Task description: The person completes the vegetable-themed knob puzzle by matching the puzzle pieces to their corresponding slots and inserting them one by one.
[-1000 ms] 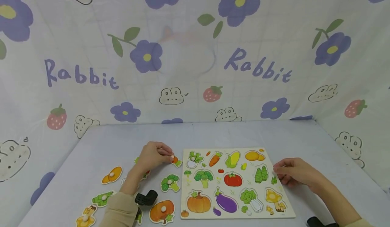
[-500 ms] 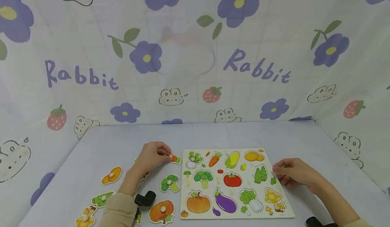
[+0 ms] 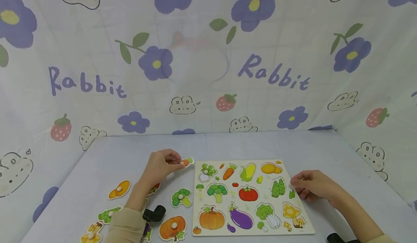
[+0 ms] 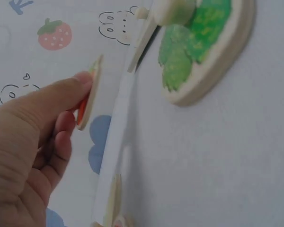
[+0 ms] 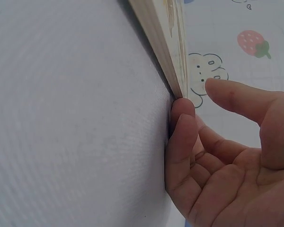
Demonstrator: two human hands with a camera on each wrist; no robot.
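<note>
My left hand (image 3: pixel 164 167) pinches a carrot puzzle piece (image 3: pixel 187 162) between thumb and fingers, just left of the board's top left corner. In the left wrist view the carrot piece (image 4: pixel 89 101) is seen nearly edge-on, raised off the table. A wooden vegetable puzzle board (image 3: pixel 224 206) lies flat, with a knobbed radish-like piece (image 3: pixel 207 172) in its top left spot. My right hand (image 3: pixel 314 185) is at the board's right edge. In the right wrist view, the loosely bent fingers (image 5: pixel 183 137) touch the side of the board (image 5: pixel 161 42), and the thumb stands apart.
Left of the board lie knobbed broccoli (image 3: pixel 181 197), pumpkin (image 3: pixel 173 227), potato (image 3: pixel 119 189), green (image 3: pixel 109 214) and mushroom pieces (image 3: pixel 92 233). A tomato piece (image 3: pixel 154 188) and an eggplant piece (image 3: pixel 147 232) are partly hidden by the left arm. Printed cloth (image 3: pixel 202 72) hangs behind the table.
My left hand has lifted the carrot piece slightly up and away, and the piece has turned so its green top points up and right. The right hand stays at the board's edge.
</note>
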